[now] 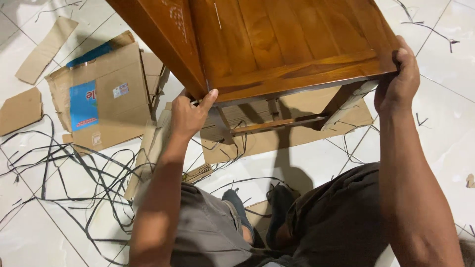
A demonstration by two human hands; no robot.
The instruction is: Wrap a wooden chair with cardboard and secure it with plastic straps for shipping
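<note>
A brown wooden table (277, 39) with a plank top fills the upper middle of the head view, tilted and lifted off the floor. My left hand (190, 113) grips its near left corner from below, thumb pressed on the edge. My right hand (396, 79) wraps around the near right corner. A table leg (349, 101) and a lower crossbar (277, 124) show beneath the top. My knees in grey shorts sit below the table.
Flattened cardboard boxes (99, 94) and cardboard scraps (20, 111) lie on the white tiled floor at left. Black plastic straps (74, 173) tangle across the floor. A cardboard sheet (277, 141) lies under the table. My dark shoes (277, 198) rest between my knees.
</note>
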